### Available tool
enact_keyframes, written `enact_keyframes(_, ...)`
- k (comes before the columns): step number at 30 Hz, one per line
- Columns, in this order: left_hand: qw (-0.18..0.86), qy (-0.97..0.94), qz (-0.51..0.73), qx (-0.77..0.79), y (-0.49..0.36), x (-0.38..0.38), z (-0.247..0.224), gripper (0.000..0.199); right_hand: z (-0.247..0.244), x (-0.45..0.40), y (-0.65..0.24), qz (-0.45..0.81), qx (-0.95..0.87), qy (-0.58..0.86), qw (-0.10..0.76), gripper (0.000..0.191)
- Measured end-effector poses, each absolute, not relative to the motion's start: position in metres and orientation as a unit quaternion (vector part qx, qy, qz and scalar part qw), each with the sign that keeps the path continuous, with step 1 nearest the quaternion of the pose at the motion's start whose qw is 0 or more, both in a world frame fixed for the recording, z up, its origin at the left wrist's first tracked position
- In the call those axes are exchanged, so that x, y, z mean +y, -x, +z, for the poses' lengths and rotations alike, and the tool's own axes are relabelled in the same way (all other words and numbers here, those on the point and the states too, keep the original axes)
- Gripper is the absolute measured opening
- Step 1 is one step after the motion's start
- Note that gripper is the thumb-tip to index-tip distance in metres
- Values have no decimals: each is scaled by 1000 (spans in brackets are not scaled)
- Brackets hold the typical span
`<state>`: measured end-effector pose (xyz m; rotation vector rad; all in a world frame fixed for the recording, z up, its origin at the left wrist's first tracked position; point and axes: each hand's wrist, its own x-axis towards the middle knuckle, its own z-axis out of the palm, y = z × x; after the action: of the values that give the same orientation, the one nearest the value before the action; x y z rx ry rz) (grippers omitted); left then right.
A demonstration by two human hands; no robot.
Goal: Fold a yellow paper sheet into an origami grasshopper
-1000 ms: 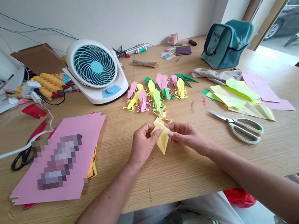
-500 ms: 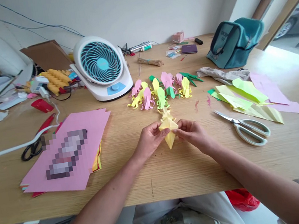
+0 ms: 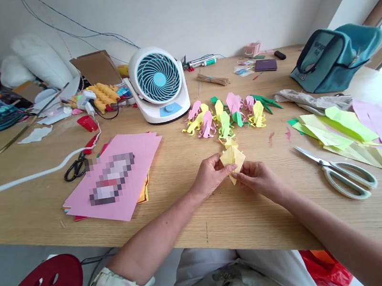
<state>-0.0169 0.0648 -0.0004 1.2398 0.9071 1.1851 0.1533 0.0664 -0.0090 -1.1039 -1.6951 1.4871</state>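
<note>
A pale yellow folded paper piece (image 3: 234,156) is held between my two hands above the table's near middle. My left hand (image 3: 213,175) pinches its left side, with the thumb lying across the front. On the lower right, my right hand (image 3: 259,175) pinches it near the pointed bottom tip. Just beyond it stand several folded paper figures in pink, yellow and green, such as a light green one (image 3: 224,124) and a pink one (image 3: 207,125). My fingers hide parts of the piece's edges.
White-handled scissors (image 3: 344,174) lie to the right, below loose coloured paper sheets (image 3: 356,136). Left is a stack of pink paper (image 3: 127,201) with a blurred object on it. A fan (image 3: 164,111) stands behind; a teal bag (image 3: 330,60) sits at back right.
The view has turned to the left, so things sit further right. The paper piece now shows a broader kite-shaped face, and my fingers have shifted nearer its lower tip.
</note>
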Motion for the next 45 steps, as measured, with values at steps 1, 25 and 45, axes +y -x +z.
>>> enact_keyframes(1, 564, -531, 498, 391, 17, 65, -1, 35, -11, 66, -154, 557, -647, 418, 310, 43)
enact_keyframes(25, 495, -599, 472, 417, 26, 71, -6, 44, -19, 67, -170, 547, -725, 357, 219, 26)
enact_keyframes(45, 510, -604, 451, 414, 24, 69, -8, 44, 3, 68, -181, 591, -713, 356, 127, 30)
